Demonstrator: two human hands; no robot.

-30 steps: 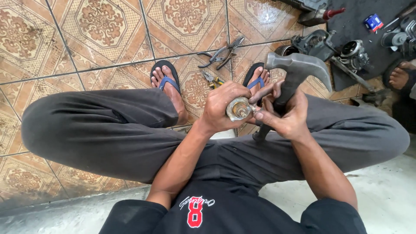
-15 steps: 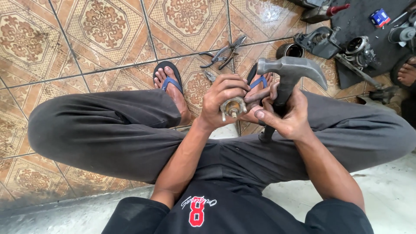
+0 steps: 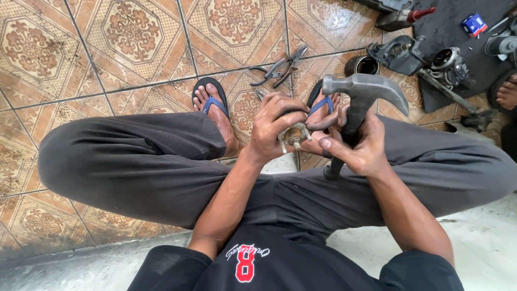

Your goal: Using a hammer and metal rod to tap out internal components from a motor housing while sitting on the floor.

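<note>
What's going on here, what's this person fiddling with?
A person squats on a patterned tile floor. The left hand grips a small round metal part with a stub sticking out. The right hand holds a claw hammer upright and touches the part too. Pliers lie ahead, engine parts on a dark mat.

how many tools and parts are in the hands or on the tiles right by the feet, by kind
hammer: 1, in the right hand
small metal part: 1, in the left hand
pliers: 2, crossed on the tiles
dark ring: 1, on the tiles
total: 5
</note>
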